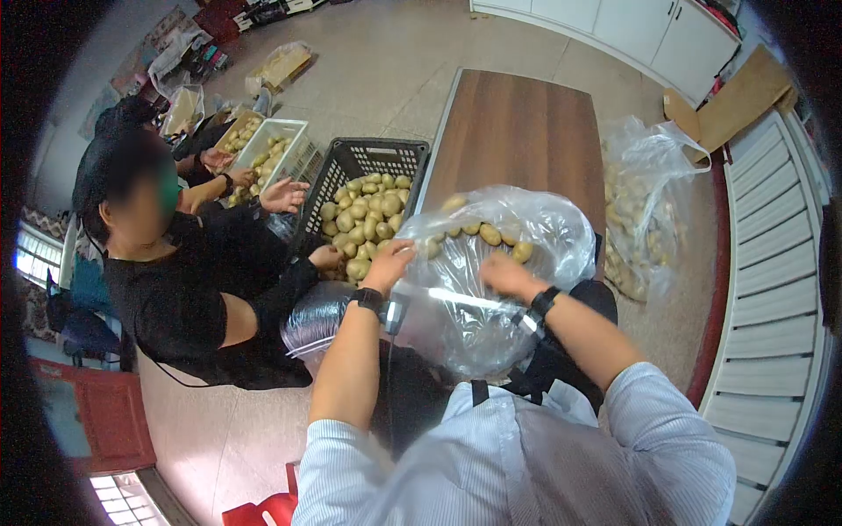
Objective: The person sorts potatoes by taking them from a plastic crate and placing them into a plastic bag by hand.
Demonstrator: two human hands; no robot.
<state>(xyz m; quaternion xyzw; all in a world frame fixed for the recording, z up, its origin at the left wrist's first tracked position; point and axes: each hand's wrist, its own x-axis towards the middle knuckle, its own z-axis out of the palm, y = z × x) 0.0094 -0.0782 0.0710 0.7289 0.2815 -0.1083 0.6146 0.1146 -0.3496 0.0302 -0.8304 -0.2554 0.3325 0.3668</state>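
A large clear plastic bag (474,324) lies spread over my lap and the near end of the wooden table, with several potatoes (490,234) along its far side. My left hand (388,266) is closed on the left edge of the bag, beside the black crate. Over the middle of the bag is my right hand (511,276), slightly blurred, its fingers curled in. Whatever those fingers may hold is hidden. To the left stands the black plastic crate (379,149), holding many potatoes (368,210).
A co-worker (202,272) in black sits at the left, one hand (285,195) raised beside the crate. Behind are another person's arm and a white crate (298,131) of potatoes. The brown table (526,131) extends ahead. A filled plastic bag (645,210) stands right of it.
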